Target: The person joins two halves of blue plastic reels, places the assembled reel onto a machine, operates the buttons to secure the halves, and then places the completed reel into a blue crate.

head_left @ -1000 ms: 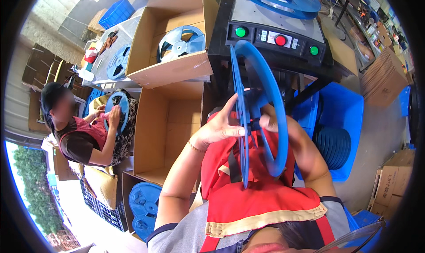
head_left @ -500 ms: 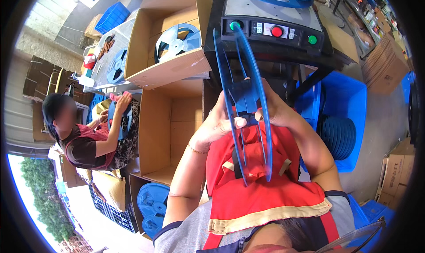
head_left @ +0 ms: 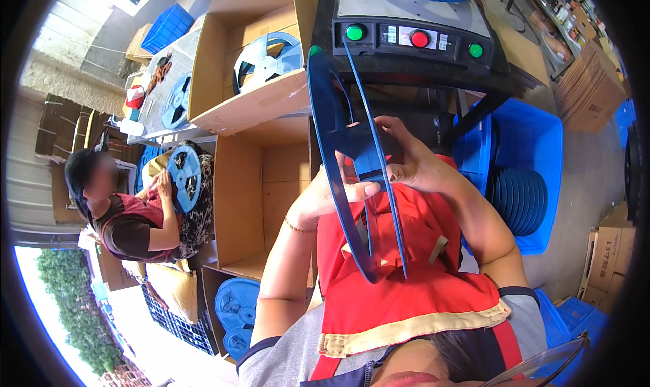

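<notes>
Blue reel (head_left: 364,143): the left hand (head_left: 319,201) holds its left side; it stands on edge over the red apron (head_left: 433,289); the right hand (head_left: 423,167) holds its right side. Best squeeze softly and evenly, so neither side bends.

The reel (head_left: 363,145) looks like smooth blue plastic with a slight sheen. Below the reel, the apron (head_left: 406,296) is matt red cloth, softly creased, edged with a pale fabric band (head_left: 413,333). Left of the reel, the open carton (head_left: 284,157) is dull brown cardboard. Above the reel, the button panel (head_left: 461,49) looks smooth and black, its red button (head_left: 420,39) glossy plastic. Right of the reel, the bin (head_left: 539,143) is smooth, shiny blue plastic.
</notes>
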### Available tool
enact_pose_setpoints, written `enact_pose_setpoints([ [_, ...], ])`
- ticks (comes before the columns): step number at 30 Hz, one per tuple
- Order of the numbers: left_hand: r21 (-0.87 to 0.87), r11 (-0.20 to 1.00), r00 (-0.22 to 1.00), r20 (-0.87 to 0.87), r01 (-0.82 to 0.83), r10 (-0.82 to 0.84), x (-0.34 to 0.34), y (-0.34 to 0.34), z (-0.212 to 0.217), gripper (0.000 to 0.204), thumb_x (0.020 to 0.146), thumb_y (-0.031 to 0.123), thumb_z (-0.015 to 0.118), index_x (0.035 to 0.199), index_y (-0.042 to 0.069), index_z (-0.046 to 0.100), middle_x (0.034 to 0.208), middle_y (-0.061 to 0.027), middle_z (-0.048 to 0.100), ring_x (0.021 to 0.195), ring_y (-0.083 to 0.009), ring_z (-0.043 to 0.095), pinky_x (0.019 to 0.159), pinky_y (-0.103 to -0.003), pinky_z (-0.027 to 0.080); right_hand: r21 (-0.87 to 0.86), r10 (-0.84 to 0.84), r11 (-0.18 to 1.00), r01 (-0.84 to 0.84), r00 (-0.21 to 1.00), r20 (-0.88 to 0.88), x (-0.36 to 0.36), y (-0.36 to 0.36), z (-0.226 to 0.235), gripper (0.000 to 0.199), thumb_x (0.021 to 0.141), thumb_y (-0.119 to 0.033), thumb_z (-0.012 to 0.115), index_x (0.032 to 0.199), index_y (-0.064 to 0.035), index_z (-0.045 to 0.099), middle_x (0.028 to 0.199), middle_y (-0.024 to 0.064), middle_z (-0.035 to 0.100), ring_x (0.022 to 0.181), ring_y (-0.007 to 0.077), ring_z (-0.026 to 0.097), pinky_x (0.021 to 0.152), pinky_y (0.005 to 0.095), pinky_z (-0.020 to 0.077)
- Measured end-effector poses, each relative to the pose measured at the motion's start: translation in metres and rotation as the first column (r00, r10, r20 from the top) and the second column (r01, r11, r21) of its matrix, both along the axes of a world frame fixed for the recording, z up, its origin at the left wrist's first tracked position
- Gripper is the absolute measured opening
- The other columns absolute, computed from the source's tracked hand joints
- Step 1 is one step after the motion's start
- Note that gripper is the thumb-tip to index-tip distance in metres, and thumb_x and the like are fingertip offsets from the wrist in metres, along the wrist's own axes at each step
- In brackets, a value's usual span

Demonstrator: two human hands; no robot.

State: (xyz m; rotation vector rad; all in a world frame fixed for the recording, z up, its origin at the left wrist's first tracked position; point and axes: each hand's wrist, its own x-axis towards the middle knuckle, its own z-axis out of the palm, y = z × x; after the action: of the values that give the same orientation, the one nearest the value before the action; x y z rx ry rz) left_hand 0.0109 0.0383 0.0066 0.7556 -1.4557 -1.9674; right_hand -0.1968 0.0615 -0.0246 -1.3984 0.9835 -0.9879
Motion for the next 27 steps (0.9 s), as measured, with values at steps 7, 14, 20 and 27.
enact_pose_setpoints([
  [7, -0.688, 0.718, 0.667, 0.584, 0.105, 0.462, -0.034, 0.012, -0.002, 0.136, 0.048, 0.072, 0.077, 0.146, -0.006, 0.022, 0.143, -0.04, 0.028, 0.109, -0.0523, 0.057, 0.086, -0.047, 0.054, 0.009, -0.074, 0.997, 0.077, 0.906, 0.418, -0.008, 0.024, -0.062, 0.088, 0.08, -0.052, 0.069, 0.143, -0.0036, 0.031, 0.123, 0.0132, 0.054, 0.107, 0.0215, 0.057, 0.09, 0.0312, 0.0487],
  [14, -0.63, 0.77, 0.865, 0.438, 0.1, 0.246, -0.062, -0.021, -0.012, 0.095, 0.07, 0.042, 0.083, 0.14, -0.003, 0.038, 0.127, -0.0277, 0.055, 0.101, -0.0345, 0.065, 0.083, -0.036, 0.054, -0.018, -0.263, 0.95, 0.313, 0.827, 0.497, -0.056, 0.058, -0.057, 0.071, 0.09, -0.037, 0.061, 0.145, -0.0027, 0.033, 0.129, 0.0142, 0.054, 0.114, 0.0247, 0.057, 0.095, 0.0334, 0.048],
  [20, -0.752, 0.658, 0.78, 0.433, 0.035, 0.452, -0.102, -0.116, 0.021, 0.055, 0.081, 0.021, 0.078, 0.126, 0.0, 0.054, 0.11, -0.0158, 0.065, 0.086, -0.0266, 0.065, 0.078, -0.035, 0.052, 0.031, -0.674, 0.733, 0.68, 0.719, 0.168, -0.217, 0.103, -0.03, 0.081, 0.078, -0.019, 0.076, 0.148, -0.015, 0.035, 0.141, 0.0189, 0.042, 0.127, 0.0332, 0.048, 0.102, 0.0421, 0.043],
  [27, -0.839, -0.155, 0.674, 0.293, 0.521, 0.678, -0.193, -0.249, 0.045, 0.06, 0.084, 0.0, 0.051, 0.143, 0.005, 0.038, 0.147, -0.0132, 0.042, 0.133, -0.0304, 0.041, 0.108, -0.044, 0.033, -0.764, -0.703, 0.228, 0.604, -0.441, -0.559, -0.287, 0.104, 0.061, 0.106, 0.059, -0.019, 0.087, 0.149, -0.0288, 0.033, 0.156, 0.0152, 0.017, 0.12, 0.0452, 0.042, 0.102, 0.0523, 0.0419],
])
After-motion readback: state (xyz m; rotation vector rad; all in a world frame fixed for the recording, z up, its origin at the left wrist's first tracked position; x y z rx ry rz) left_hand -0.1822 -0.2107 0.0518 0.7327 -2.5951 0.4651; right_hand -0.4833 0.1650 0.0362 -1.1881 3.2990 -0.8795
